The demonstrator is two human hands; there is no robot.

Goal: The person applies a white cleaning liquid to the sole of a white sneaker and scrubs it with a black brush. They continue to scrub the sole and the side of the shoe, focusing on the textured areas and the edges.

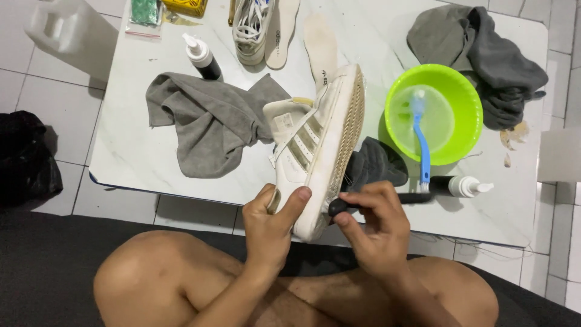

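- The left hand (269, 227) grips the shoe (318, 145) heel; the right hand (375, 227) pinches a black brush (387, 198), bristles hidden.
- White table (139, 151), tiled floor (48, 103).

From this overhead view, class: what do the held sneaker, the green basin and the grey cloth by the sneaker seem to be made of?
Sneaker: white upper looks like smooth leather or synthetic, matte and scuffed; the ridged sole looks like rubber.
Green basin: plastic, going by its glossy, translucent bright wall.
Grey cloth: soft woven or microfibre fabric, matte, lying in loose folds.
The left hand grips the sneaker's end.
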